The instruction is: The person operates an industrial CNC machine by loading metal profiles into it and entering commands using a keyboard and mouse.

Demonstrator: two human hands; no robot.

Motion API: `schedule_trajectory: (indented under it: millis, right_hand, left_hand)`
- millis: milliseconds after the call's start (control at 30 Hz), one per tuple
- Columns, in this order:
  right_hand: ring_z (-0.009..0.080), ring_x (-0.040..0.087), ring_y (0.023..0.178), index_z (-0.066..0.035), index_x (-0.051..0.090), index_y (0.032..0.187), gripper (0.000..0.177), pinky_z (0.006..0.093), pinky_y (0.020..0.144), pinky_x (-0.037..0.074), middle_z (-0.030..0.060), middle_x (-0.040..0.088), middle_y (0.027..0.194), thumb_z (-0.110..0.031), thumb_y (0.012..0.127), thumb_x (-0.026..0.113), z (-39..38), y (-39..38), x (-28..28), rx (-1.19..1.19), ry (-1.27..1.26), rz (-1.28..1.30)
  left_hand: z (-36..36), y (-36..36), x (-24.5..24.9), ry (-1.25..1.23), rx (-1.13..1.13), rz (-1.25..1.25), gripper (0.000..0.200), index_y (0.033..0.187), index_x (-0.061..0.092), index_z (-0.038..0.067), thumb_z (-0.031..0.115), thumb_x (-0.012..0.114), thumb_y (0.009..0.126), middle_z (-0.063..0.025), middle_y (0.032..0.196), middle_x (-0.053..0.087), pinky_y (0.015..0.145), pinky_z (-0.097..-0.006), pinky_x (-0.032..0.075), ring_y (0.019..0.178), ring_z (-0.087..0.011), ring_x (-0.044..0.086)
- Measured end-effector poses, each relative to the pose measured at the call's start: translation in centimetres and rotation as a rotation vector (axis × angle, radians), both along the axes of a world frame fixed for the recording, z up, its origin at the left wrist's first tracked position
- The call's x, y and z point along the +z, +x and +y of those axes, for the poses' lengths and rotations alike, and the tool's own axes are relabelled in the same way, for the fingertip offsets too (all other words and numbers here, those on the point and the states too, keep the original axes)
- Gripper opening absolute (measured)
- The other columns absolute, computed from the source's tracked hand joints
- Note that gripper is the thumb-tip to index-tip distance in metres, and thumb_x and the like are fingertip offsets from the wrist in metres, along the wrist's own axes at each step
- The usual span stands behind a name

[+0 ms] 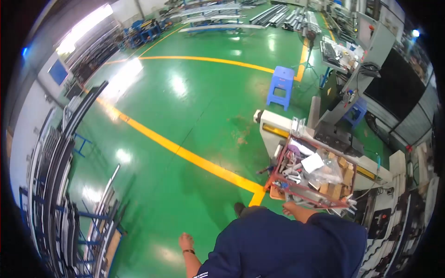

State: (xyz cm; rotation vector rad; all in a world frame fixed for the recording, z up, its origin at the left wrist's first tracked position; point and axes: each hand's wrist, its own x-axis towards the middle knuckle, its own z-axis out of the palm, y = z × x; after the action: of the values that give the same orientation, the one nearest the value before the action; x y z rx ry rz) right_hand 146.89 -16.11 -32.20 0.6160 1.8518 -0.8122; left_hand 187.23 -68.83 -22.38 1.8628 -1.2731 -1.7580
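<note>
My left hand (186, 242) hangs over the green floor on the left of my body, its fingers curled in and nothing showing in them. A dark band (188, 251) circles that wrist. My right hand (289, 208) is low beside the near edge of a red-framed tray cart (308, 194); its fingers are small and blurred. On the cart lie brown blocks (346, 175), a white paper (312, 163), clear plastic bags (330, 170) and a jumble of metal pieces (291, 173). An orange bin (277, 192) sits at the cart's near left corner, close to my right hand.
Yellow lines (185, 154) cross the green floor (194, 106). A blue stool (281, 87) stands ahead, near a beige machine (273, 121). Racks of long metal profiles (58, 185) line the left side. A lower rack (99, 231) with bars stands nearer. More profiles (273, 17) lie far ahead.
</note>
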Motion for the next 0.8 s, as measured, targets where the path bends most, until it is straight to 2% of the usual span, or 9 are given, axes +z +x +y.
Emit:
schedule_trajectory:
  millis: [100,167,233,333,433,533,600,667,800]
  right_hand:
    - [0.0273,0.078,0.076,-0.007,0.069,0.132,0.04,0.0486,0.072,0.059,0.0148,0.08,0.097,-0.038,0.106,0.069,-6.2,-5.6,7.2,-0.021,-0.044,0.15]
    - [0.0242,0.077,0.076,-0.005,0.07,0.128,0.036,0.0423,0.068,0.06,0.0136,0.08,0.094,-0.034,0.107,0.069,-8.2,-12.7,0.0,0.219,-0.249,0.054]
    - [0.0208,0.074,0.074,-0.004,0.071,0.124,0.034,0.038,0.066,0.06,0.0117,0.08,0.094,-0.034,0.108,0.068,-13.5,-17.6,-4.0,-0.122,-0.462,0.119]
    - [0.0187,0.071,0.071,-0.005,0.072,0.122,0.031,0.0396,0.066,0.06,0.011,0.079,0.094,-0.032,0.108,0.068,-23.5,-24.9,8.6,0.01,-0.3,0.292]
    - [0.0175,0.069,0.068,-0.005,0.073,0.122,0.03,0.039,0.063,0.059,0.0108,0.08,0.096,-0.032,0.108,0.069,-30.1,-30.0,12.2,-0.157,-0.32,0.328]
    - [0.0187,0.071,0.07,-0.006,0.071,0.126,0.034,0.04,0.061,0.059,0.0094,0.08,0.099,-0.033,0.107,0.07,-33.4,-34.5,7.9,-0.164,-0.269,0.288]
    - [0.0207,0.07,0.063,-0.006,0.077,0.107,0.033,0.0399,0.055,0.056,0.0077,0.078,0.084,-0.039,0.105,0.072,-34.2,-35.1,3.4,-0.084,-0.146,0.246]
    - [0.0216,0.066,0.054,-0.007,0.078,0.086,0.036,0.0386,0.049,0.051,0.01,0.071,0.067,-0.04,0.102,0.074,-35.4,-37.6,6.4,-0.028,0.036,0.148]
    - [0.0244,0.073,0.063,-0.005,0.078,0.095,0.036,0.0382,0.053,0.055,0.0114,0.078,0.081,-0.04,0.104,0.072,-36.4,-41.6,7.0,-0.237,-0.209,0.253]
  left_hand:
    - [-0.1,-6.7,-1.3,0.093,-0.367,-0.194,0.042,0.128,0.067,0.003,0.039,0.064,0.108,-0.0195,0.122,0.076,0.077,-0.0555,0.057,0.104,-0.0414,0.074]
    - [-0.2,-10.0,-1.2,0.089,-0.641,-0.331,0.04,0.128,0.066,0.004,0.039,0.064,0.108,-0.019,0.121,0.076,0.075,-0.0545,0.056,0.102,-0.0404,0.073]
    - [-1.2,-13.8,-1.1,0.067,-0.88,-0.431,0.039,0.127,0.066,0.004,0.038,0.064,0.108,-0.0185,0.12,0.075,0.074,-0.0534,0.056,0.1,-0.0395,0.073]
    - [-4.9,-19.2,-1.2,0.05,-1.052,-0.504,0.038,0.127,0.066,0.005,0.038,0.063,0.108,-0.0177,0.119,0.075,0.071,-0.0519,0.054,0.097,-0.038,0.072]
    - [-10.3,-25.6,-1.6,0.032,-1.147,-0.537,0.036,0.126,0.065,0.006,0.037,0.063,0.108,-0.017,0.118,0.074,0.068,-0.0503,0.053,0.094,-0.0366,0.071]
    - [-17.7,-32.9,-1.8,-0.005,-1.224,-0.557,0.034,0.125,0.065,0.007,0.036,0.062,0.108,-0.0162,0.117,0.073,0.065,-0.0488,0.052,0.091,-0.0351,0.07]
    - [-23.4,-38.7,-1.2,-0.029,-1.269,-0.57,0.033,0.125,0.064,0.008,0.036,0.062,0.107,-0.0157,0.116,0.073,0.064,-0.0477,0.051,0.089,-0.0341,0.069]
    - [-29.1,-46.2,-0.9,-0.048,-1.281,-0.564,0.032,0.124,0.064,0.008,0.035,0.062,0.107,-0.0152,0.115,0.072,0.062,-0.0467,0.05,0.087,-0.0332,0.069]
    - [-40.9,-64.6,0.1,0.054,-0.941,-0.392,0.03,0.123,0.064,0.01,0.034,0.061,0.107,-0.0142,0.114,0.071,0.058,-0.0446,0.048,0.083,-0.0312,0.067]
